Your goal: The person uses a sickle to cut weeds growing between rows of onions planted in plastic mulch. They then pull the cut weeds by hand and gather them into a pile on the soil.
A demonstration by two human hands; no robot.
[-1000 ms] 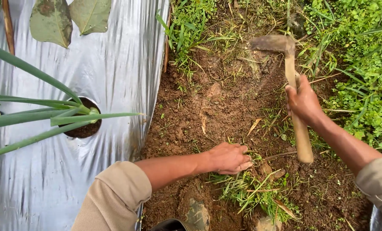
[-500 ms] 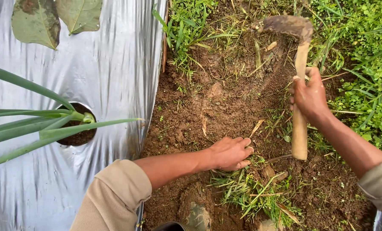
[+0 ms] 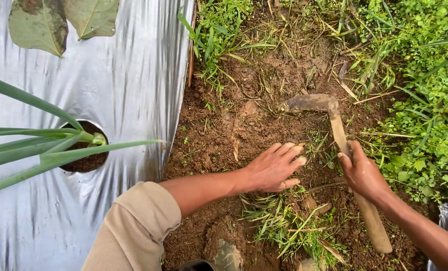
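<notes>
Bare brown soil (image 3: 234,135) runs beside silver mulch sheeting (image 3: 128,85). My right hand (image 3: 363,173) grips the wooden-handled hoe (image 3: 334,125), blade down in the dirt; my left hand (image 3: 274,168) rests open, fingers spread, on the ground near cut grass (image 3: 289,226).

The hoe (image 3: 334,145) has a smooth pale wooden handle and a dull, soil-caked metal blade; the mulch sheet (image 3: 128,90) is glossy, crinkled silver plastic.

The right hand (image 3: 363,174) grips a wooden hoe (image 3: 334,130) (blade on the soil (image 3: 224,135)); the left hand (image 3: 274,168) lies flat beside it.
</notes>
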